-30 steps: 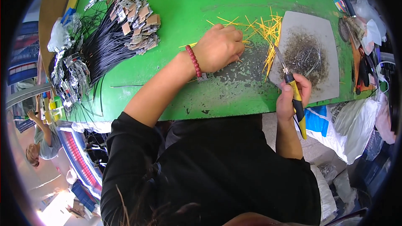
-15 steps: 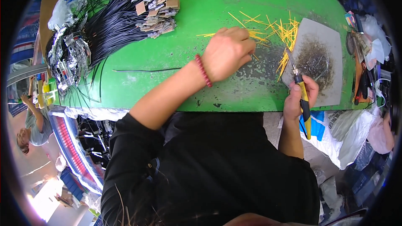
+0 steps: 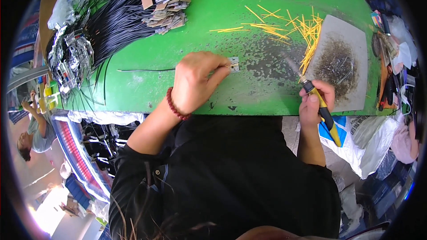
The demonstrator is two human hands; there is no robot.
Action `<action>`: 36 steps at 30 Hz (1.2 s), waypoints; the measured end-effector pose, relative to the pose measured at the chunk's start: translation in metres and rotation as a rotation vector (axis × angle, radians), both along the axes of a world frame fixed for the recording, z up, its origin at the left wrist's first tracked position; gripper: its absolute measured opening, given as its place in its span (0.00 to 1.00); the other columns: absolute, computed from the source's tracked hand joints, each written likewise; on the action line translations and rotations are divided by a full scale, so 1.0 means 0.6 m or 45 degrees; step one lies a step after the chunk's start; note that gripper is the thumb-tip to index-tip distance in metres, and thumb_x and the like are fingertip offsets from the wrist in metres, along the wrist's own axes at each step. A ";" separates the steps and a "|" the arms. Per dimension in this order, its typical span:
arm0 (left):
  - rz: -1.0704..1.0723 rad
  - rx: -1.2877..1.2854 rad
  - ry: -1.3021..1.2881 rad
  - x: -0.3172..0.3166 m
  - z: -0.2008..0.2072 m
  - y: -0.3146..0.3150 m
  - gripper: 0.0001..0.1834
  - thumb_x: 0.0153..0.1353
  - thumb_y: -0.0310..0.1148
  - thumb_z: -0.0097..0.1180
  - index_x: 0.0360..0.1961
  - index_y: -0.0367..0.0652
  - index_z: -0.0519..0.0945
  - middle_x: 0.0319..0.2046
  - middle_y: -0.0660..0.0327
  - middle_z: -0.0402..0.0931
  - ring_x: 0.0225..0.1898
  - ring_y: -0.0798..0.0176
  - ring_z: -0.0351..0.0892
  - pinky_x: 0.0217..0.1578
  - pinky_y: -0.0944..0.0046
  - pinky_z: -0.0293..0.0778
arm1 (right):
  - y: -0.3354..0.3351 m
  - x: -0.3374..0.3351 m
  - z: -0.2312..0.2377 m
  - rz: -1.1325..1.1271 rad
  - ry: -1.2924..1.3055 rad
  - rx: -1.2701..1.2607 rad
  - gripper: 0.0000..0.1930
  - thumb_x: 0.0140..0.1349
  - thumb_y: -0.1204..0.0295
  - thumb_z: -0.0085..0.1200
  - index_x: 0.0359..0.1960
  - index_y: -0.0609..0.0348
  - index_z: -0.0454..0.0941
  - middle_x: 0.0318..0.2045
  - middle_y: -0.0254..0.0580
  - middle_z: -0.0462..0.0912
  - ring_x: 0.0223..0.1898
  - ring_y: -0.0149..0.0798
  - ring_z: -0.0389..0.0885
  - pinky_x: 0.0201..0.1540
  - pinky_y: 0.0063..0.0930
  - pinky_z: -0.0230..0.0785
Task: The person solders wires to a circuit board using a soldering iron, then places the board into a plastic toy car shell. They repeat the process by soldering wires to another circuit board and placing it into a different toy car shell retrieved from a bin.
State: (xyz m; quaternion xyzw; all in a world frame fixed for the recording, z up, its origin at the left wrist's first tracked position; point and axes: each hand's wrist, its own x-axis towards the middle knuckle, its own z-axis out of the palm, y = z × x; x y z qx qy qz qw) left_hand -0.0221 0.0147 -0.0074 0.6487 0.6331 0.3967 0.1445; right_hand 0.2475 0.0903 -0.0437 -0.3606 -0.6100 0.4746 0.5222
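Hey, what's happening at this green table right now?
A person sits at a green table. Their left hand pinches a small silver piece joined to a thin black wire. Their right hand holds a yellow-handled soldering iron, tip on the table beside a scorched grey pad. Loose yellow strips and a bundle of black wires lie farther back.

The left hand (image 3: 195, 80) reaches forward from a bent, bare forearm, palm down, fingers curled and pinched at the tips, beads round the wrist; the right hand (image 3: 316, 100) sits lower, fist closed, forearm upright.
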 end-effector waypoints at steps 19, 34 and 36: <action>0.257 0.004 0.337 0.017 -0.045 -0.031 0.06 0.45 0.28 0.63 0.24 0.48 0.77 0.31 0.65 0.70 0.36 0.60 0.70 0.39 0.59 0.60 | -0.027 -0.087 -0.009 0.359 -0.192 0.048 0.12 0.53 0.68 0.59 0.32 0.64 0.73 0.18 0.31 0.71 0.18 0.23 0.64 0.21 0.18 0.55; 0.251 0.006 0.345 0.018 -0.044 -0.030 0.06 0.45 0.28 0.62 0.24 0.48 0.77 0.31 0.65 0.70 0.35 0.61 0.70 0.39 0.59 0.60 | -0.025 -0.091 -0.003 0.429 -0.229 0.157 0.12 0.52 0.69 0.60 0.31 0.65 0.74 0.18 0.35 0.71 0.17 0.26 0.65 0.20 0.20 0.55; 0.249 0.008 0.345 0.019 -0.046 -0.030 0.06 0.45 0.28 0.62 0.24 0.48 0.77 0.31 0.65 0.70 0.35 0.60 0.70 0.39 0.59 0.60 | -0.026 -0.091 -0.005 0.425 -0.231 0.147 0.12 0.53 0.68 0.60 0.31 0.65 0.74 0.18 0.35 0.71 0.17 0.26 0.65 0.20 0.20 0.55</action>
